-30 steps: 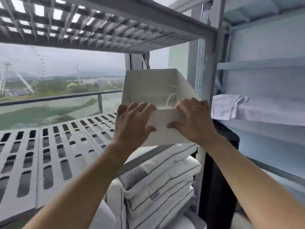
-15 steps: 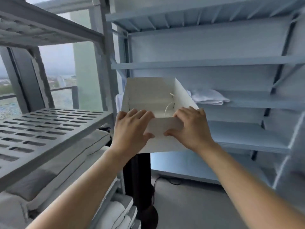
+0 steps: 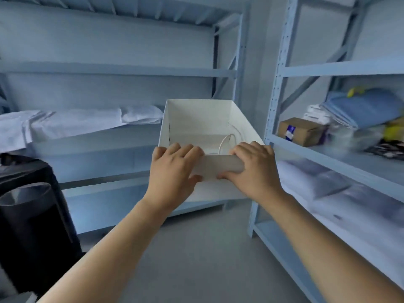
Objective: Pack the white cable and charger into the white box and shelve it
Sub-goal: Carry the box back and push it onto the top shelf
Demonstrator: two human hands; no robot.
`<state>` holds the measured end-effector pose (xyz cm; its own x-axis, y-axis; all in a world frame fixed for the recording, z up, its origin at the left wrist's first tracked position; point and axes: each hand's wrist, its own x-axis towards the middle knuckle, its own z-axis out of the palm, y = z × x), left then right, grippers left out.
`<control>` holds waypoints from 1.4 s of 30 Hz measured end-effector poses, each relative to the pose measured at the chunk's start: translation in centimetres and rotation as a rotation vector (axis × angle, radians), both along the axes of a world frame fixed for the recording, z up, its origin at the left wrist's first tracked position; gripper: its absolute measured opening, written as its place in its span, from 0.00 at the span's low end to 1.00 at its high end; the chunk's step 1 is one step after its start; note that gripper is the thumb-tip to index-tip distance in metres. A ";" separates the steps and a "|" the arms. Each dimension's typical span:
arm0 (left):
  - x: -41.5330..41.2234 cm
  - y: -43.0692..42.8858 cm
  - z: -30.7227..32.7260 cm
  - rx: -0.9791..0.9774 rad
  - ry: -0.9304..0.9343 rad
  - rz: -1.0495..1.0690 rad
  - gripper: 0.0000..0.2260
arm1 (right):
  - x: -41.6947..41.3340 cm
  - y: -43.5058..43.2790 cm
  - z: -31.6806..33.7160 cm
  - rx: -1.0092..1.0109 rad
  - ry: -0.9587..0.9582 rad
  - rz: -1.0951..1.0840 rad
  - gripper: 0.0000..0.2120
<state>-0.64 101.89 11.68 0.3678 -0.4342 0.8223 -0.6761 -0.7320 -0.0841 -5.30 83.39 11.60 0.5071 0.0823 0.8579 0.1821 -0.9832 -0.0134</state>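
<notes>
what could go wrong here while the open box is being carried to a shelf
1. The white box is open-topped and held only at its near wall by the left hand and right hand; if it tips forward, the white cable may slide out.
2. The blue upright stands right beside the box; a swing right might clip it.
3. The right-hand shelf already holds a cardboard box, so space may be tight.

No legible txt anywhere. Brown cardboard box (image 3: 300, 131) on the right shelf (image 3: 341, 159) carries a small blue-and-white label (image 3: 290, 131), prob. a shipping sticker, but too blurred to read. No brands, nos. or signs visible elsewhere.
</notes>
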 end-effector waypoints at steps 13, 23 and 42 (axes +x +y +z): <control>-6.6 -23.4 1.4 -0.022 -0.019 -0.426 0.21 | -13.4 -20.0 0.5 -0.011 -0.087 -0.414 0.22; -4.6 -36.0 4.1 -0.135 -0.083 -0.593 0.20 | -13.7 -30.3 3.5 -0.088 -0.196 -0.573 0.21; -6.8 -53.5 14.8 -0.423 -0.258 -0.872 0.20 | -19.1 -43.6 16.3 -0.368 -0.382 -0.758 0.21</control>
<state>-7.48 48.36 26.47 -0.1511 -0.1205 0.9811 -0.9885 0.0074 -0.1513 -24.42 39.80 27.85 0.2248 0.1443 0.9637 -0.5843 -0.7714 0.2518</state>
